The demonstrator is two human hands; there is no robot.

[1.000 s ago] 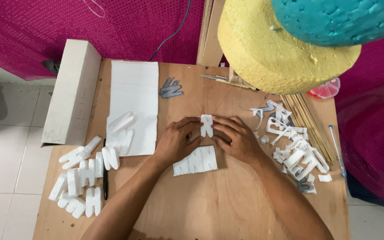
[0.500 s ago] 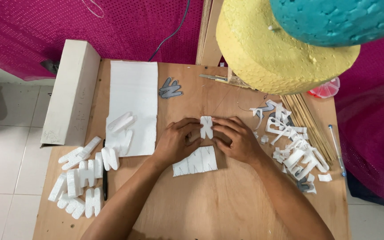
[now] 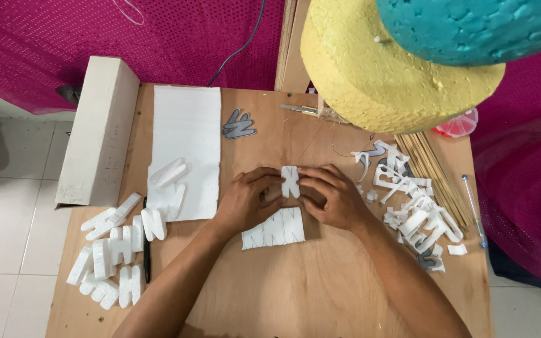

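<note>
Almost nothing has moved since the earlier frames: both hands sit at the same spot in the middle of the table (image 3: 320,300), and the small white foam letter (image 3: 290,181) between them stands as it did a moment ago, which suggests slow, fine work on the piece and no shifting of it. The left hand (image 3: 245,203) comes in from the lower left with its forearm laid across the wood, fingers curled inward and pinched on the left edge of the foam letter. The right hand (image 3: 333,197) mirrors it from the lower right, thumb and fingertips closed on the letter's right edge, so the piece is clamped between the two hands just above the table. Directly below the hands, touching or nearly touching them, lies a white foam slab with drawn letter outlines (image 3: 273,229). To the left lie a larger white foam sheet (image 3: 186,138) with a few cut pieces on it, and near the table's left corner a heap of finished foam letters (image 3: 111,250) beside a black pen (image 3: 147,250). A grey letter template (image 3: 238,124) lies farther up. To the right sit a pile of foam offcuts (image 3: 411,200) and a bundle of thin wooden sticks (image 3: 436,172). A yellow foam disc (image 3: 377,75) and a teal foam shape (image 3: 477,28) overhang the top right.
</note>
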